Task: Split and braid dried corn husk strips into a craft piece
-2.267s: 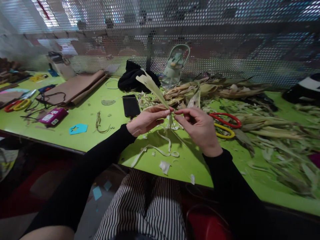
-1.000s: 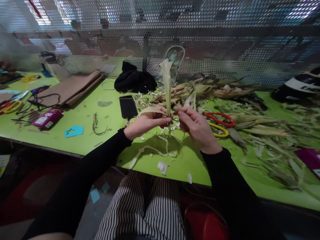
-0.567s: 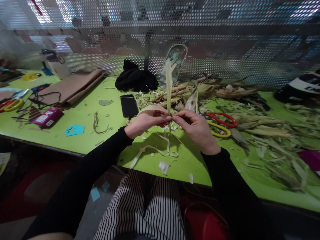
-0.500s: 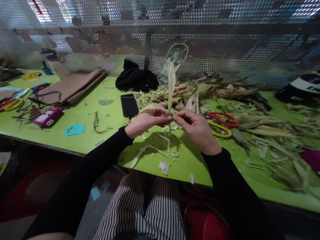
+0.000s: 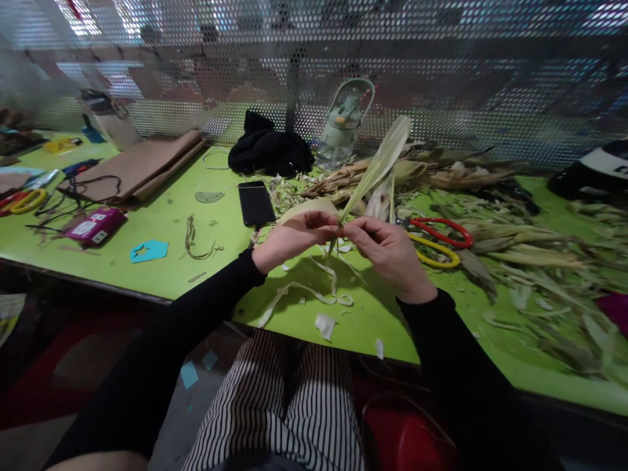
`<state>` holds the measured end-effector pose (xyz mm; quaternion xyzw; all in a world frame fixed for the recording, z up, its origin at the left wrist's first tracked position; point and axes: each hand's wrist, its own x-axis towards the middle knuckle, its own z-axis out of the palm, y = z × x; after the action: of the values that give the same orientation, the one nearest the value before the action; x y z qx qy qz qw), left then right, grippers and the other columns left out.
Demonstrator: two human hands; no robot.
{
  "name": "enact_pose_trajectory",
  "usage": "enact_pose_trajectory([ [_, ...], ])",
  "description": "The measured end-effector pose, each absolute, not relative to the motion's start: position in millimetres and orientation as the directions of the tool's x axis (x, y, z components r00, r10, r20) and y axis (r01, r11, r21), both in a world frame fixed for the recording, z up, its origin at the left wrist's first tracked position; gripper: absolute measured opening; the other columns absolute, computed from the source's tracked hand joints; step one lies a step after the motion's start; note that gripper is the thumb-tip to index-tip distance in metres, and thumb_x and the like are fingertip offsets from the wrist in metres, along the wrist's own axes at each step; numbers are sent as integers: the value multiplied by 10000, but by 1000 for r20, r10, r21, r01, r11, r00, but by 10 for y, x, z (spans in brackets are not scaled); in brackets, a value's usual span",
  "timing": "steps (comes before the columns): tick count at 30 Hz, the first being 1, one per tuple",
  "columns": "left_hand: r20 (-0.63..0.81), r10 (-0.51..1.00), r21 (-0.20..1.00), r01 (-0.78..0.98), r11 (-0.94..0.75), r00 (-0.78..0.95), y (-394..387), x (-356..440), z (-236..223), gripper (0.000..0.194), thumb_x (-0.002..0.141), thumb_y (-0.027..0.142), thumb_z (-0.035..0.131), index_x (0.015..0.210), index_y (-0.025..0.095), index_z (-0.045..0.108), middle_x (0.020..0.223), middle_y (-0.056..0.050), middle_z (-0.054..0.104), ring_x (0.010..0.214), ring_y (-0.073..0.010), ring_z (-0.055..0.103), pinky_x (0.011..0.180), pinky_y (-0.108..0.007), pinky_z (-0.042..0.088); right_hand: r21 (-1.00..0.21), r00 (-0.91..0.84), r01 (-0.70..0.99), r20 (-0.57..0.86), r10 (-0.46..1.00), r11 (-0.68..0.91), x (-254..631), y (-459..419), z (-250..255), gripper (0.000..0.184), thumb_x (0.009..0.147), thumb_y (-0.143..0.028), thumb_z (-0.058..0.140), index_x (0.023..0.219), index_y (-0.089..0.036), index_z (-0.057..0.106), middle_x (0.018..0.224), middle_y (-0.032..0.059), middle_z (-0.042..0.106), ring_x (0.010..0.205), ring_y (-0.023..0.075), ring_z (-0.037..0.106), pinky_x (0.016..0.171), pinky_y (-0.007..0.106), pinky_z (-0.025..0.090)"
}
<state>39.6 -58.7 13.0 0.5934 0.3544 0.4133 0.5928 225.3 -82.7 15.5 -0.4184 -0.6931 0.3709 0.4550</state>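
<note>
A pale green corn husk strip [image 5: 380,163] slants up to the right from between my fingertips, its broad end uppermost and its narrow end poking out below. My left hand [image 5: 298,237] pinches it near the lower part. Meeting it from the other side, my right hand [image 5: 387,252] is pinched on the same spot, the fingertips of both nearly touching. Just right of my right hand lie scissors [image 5: 444,243] with red and yellow handles. Thin curled husk strips [image 5: 304,288] rest on the table below my hands.
Dried corn husks [image 5: 441,171] are heaped behind and to the right on the green table [image 5: 167,226]. A phone [image 5: 256,203], a black cloth [image 5: 269,152] and a bottle [image 5: 338,134] stand or lie behind my hands. Left are a purple box [image 5: 95,226] and brown paper [image 5: 140,163].
The husk strip has tipped from upright to a slant toward the right. Both hands keep their pinch in nearly the same place. The view has shifted slightly.
</note>
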Motion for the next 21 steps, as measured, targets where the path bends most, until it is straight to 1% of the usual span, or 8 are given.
enact_pose_trajectory([
  [3, 131, 903, 991, -90, -103, 410, -572, 392, 119, 108, 881, 190, 677, 829, 112, 623, 733, 1, 624, 655, -71, 561, 706, -264, 479, -898, -162, 238, 339, 927, 369, 2278, -804, 138, 301, 822, -485, 774, 845, -205, 667, 637, -50, 488, 532, 82, 387, 481, 249, 283],
  [5, 157, 898, 987, -93, -130, 412, -568, 379, 117, 108, 905, 204, 655, 852, 112, 635, 737, -1, 633, 647, -67, 563, 705, -260, 478, -904, -131, 244, 327, 936, 350, 2287, -788, 126, 307, 814, -465, 789, 944, -208, 682, 613, -68, 450, 513, 78, 363, 467, 246, 261],
  [7, 150, 890, 989, -79, -128, 431, -575, 370, 121, 111, 910, 218, 652, 887, 109, 654, 751, -4, 644, 660, -68, 573, 715, -259, 481, -913, -142, 241, 302, 943, 328, 2281, -784, 122, 333, 823, -467, 776, 1008, -201, 698, 584, -81, 406, 502, 77, 340, 464, 247, 247],
  [9, 116, 873, 993, -47, -107, 475, -589, 370, 127, 121, 909, 224, 651, 900, 104, 665, 758, -4, 648, 668, -68, 573, 723, -259, 482, -923, -167, 223, 280, 945, 313, 2260, -791, 126, 330, 824, -471, 768, 985, -188, 717, 572, -79, 395, 505, 77, 333, 466, 250, 246],
  [12, 57, 838, 997, 5, -71, 543, -611, 386, 132, 123, 912, 208, 629, 903, 93, 674, 763, -7, 649, 672, -64, 565, 729, -258, 477, -942, -165, 172, 262, 951, 289, 2224, -804, 129, 295, 798, -459, 788, 883, -183, 726, 570, -69, 417, 512, 75, 336, 465, 251, 244],
  [16, 33, 841, 999, -45, -10, 541, -630, 409, 124, 97, 888, 123, 588, 929, 81, 665, 797, -25, 661, 709, -68, 586, 756, -266, 474, -978, -118, 55, 191, 974, 199, 2202, -791, 101, 322, 752, -482, 823, 836, -199, 693, 555, -78, 423, 469, 61, 286, 429, 245, 189],
  [18, 40, 841, 997, -80, 4, 539, -640, 416, 119, 92, 850, 133, 638, 926, 84, 660, 831, -28, 663, 729, -68, 588, 762, -266, 470, -988, -115, 14, 149, 982, 151, 2200, -778, 85, 360, 734, -509, 834, 824, -204, 665, 559, -81, 435, 443, 51, 255, 410, 244, 153],
  [21, 42, 847, 994, -105, 17, 530, -645, 424, 108, 201, 784, 199, 745, 929, 91, 657, 884, -27, 664, 747, -70, 583, 760, -268, 464, -990, -125, -2, 138, 983, 138, 2210, -766, 85, 403, 732, -547, 830, 859, -214, 641, 591, -77, 460, 431, 47, 246, 396, 246, 137],
])
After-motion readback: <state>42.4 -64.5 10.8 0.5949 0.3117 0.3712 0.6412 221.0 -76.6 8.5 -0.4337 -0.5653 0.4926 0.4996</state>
